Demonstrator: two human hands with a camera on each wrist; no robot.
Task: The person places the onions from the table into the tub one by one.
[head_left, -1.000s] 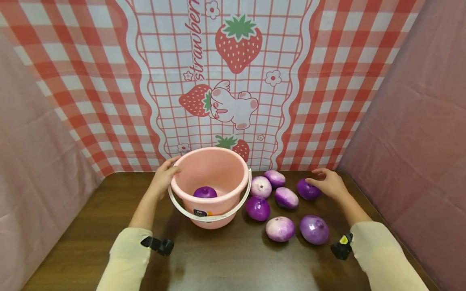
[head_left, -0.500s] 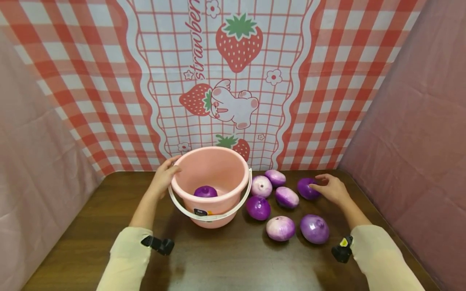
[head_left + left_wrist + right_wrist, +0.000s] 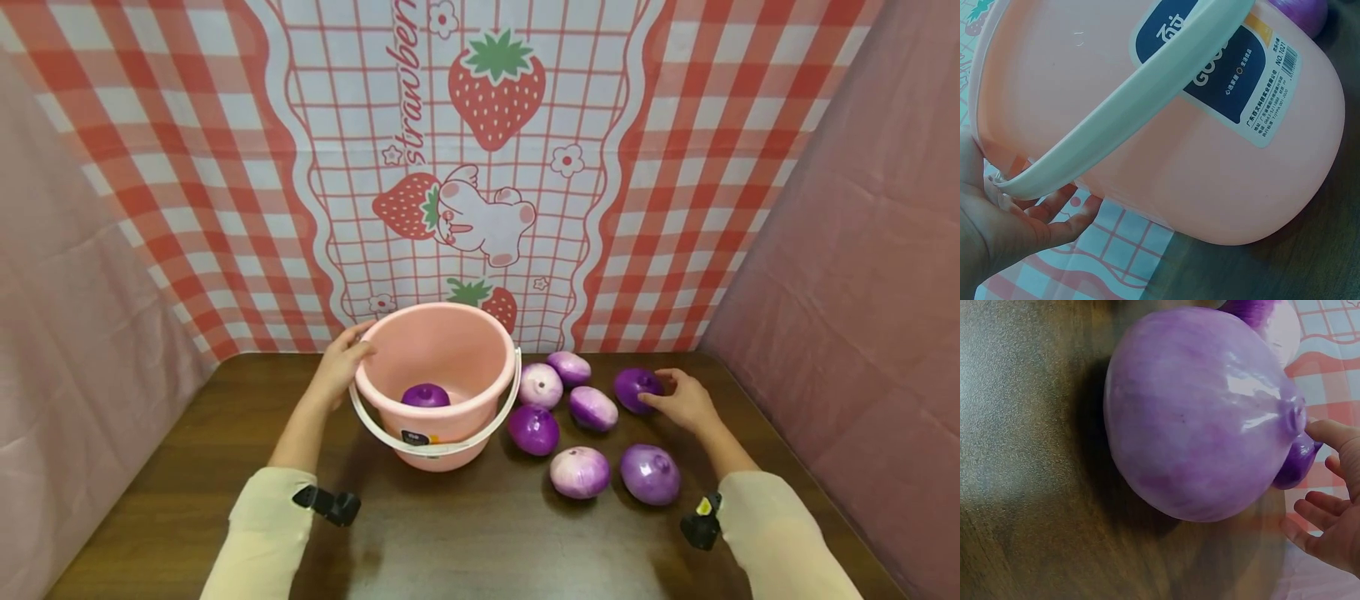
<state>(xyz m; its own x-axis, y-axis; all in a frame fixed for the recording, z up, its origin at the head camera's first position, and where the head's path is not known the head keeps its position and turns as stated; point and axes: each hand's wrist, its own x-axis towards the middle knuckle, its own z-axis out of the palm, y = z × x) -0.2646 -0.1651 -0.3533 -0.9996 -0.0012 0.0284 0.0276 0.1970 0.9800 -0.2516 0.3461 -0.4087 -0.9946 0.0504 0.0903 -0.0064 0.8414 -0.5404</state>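
My left hand (image 3: 337, 367) grips the left rim of a pink bucket (image 3: 442, 346), thumb at the rim and fingers on the outside, as the left wrist view also shows. A white handle (image 3: 1129, 106) hangs down across the bucket's front. Inside the bucket lies a dark purple onion (image 3: 426, 396). At the right, my right hand (image 3: 686, 402) is beside another dark purple onion (image 3: 637, 390), its fingers spread and loosely bent. The thumb appears to touch that onion's right side. In the right wrist view a light purple onion (image 3: 1197, 419) partly covers the dark one (image 3: 1297, 464).
Between bucket and right hand lie several purple-and-white onions (image 3: 592, 408). A light purple onion (image 3: 650, 474) sits nearer the front right. All rest on a dark wooden table (image 3: 465, 542), with a checked strawberry cloth (image 3: 675, 208) behind and pink cloth (image 3: 832, 275) at the sides.
My right hand has slid from above the dark purple onion to its right side, slightly lower. The onion has hardly shifted. The left hand and bucket stay in place.
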